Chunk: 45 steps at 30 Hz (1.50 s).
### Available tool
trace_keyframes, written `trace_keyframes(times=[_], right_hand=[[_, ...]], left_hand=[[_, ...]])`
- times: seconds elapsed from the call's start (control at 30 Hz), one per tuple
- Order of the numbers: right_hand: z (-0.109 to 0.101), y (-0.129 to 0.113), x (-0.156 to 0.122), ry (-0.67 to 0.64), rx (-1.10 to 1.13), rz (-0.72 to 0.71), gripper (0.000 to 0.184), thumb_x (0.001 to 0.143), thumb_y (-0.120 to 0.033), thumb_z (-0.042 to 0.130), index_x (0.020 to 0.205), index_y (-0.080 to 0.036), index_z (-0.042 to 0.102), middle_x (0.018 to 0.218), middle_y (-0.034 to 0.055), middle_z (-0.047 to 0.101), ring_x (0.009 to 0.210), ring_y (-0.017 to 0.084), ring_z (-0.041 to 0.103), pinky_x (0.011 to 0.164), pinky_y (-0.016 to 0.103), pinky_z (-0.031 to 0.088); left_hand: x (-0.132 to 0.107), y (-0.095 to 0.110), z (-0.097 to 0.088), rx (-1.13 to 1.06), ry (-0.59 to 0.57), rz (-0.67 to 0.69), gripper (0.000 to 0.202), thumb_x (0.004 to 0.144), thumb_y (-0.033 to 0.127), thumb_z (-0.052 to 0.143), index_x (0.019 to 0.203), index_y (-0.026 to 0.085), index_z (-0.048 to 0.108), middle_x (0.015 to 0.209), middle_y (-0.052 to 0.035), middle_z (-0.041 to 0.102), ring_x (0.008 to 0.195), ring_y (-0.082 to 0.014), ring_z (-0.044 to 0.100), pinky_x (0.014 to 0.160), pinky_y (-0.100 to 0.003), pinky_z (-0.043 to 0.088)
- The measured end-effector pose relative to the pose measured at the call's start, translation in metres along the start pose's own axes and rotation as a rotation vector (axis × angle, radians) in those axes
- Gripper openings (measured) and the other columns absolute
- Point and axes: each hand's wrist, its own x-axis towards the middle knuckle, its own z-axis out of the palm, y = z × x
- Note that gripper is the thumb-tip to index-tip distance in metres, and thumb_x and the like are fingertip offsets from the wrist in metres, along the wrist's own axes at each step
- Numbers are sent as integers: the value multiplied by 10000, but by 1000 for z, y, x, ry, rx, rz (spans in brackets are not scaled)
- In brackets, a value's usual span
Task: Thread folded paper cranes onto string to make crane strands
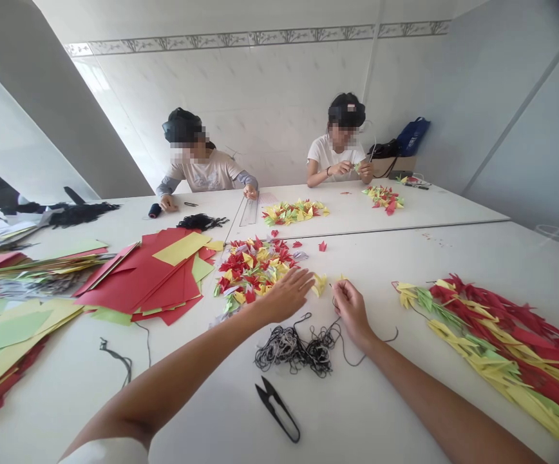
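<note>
My left hand [292,293] is stretched out flat over the near edge of a pile of small folded paper cranes [255,264] in red, yellow, green and pale purple. Its fingertips are close to a yellow paper crane [319,285]; whether they touch it I cannot tell. To the right, my right hand [351,312] is closed in a pinch on a dark thread [341,332], whose length trails down to the table. Just below both hands lies a tangled heap of black and grey thread [292,350]. Nearer me rest black thread snips [279,410], their blades apart.
Strings of threaded cranes [496,341] lie at the right. Stacks of coloured paper [149,274] cover the left side. Across the white table [380,412] sit two people, one at a crane pile [293,211], the other holding a small folded piece. A thread spool [154,211] stands far left.
</note>
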Motion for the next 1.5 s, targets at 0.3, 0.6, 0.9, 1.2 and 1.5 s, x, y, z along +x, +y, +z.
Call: trace_keyframes(times=[0.3, 0.6, 0.9, 1.2, 1.5], right_hand=[[-1, 5, 3, -33, -8, -9, 373, 874, -562, 627, 803, -225, 483, 606, -81, 308, 500, 85, 268, 432, 211, 238], [-1, 5, 1, -44, -21, 0, 381, 884, -565, 619, 783, -224, 482, 622, -71, 315, 528, 94, 261, 445, 218, 236], [-1, 4, 1, -42, -32, -18, 390, 873, -581, 623, 786, -226, 484, 619, -70, 315, 525, 96, 274, 443, 218, 252], [0, 3, 1, -48, -24, 2, 367, 880, -538, 629, 767, -221, 482, 624, -69, 304, 529, 91, 254, 440, 218, 228], [0, 6, 2, -53, -57, -5, 371, 885, -553, 615, 780, -226, 476, 634, -69, 300, 535, 96, 257, 442, 215, 233]], left_hand=[[-42, -63, -23, -56, 77, -300, 409, 1021, 289, 354, 1286, 191, 650, 1390, -101, 619, 1360, -262, 501, 1231, -513, 242], [-107, -140, -48, -201, -35, -900, 286, 827, 372, 518, 953, 211, 717, 1005, -93, 753, 780, -243, 668, 600, -297, 466], [-112, -144, -46, -339, 47, -1014, 489, 775, 391, 562, 1233, 236, 633, 891, -57, 746, 638, -184, 610, 516, -239, 383], [-104, -135, -66, -665, 179, -943, 493, 804, 590, 573, 975, 144, 694, 786, -65, 684, 628, -149, 572, 553, -252, 446], [-59, -118, -51, -492, 125, -748, 375, 862, 420, 508, 1073, 196, 721, 934, -69, 726, 718, -186, 629, 652, -295, 475]])
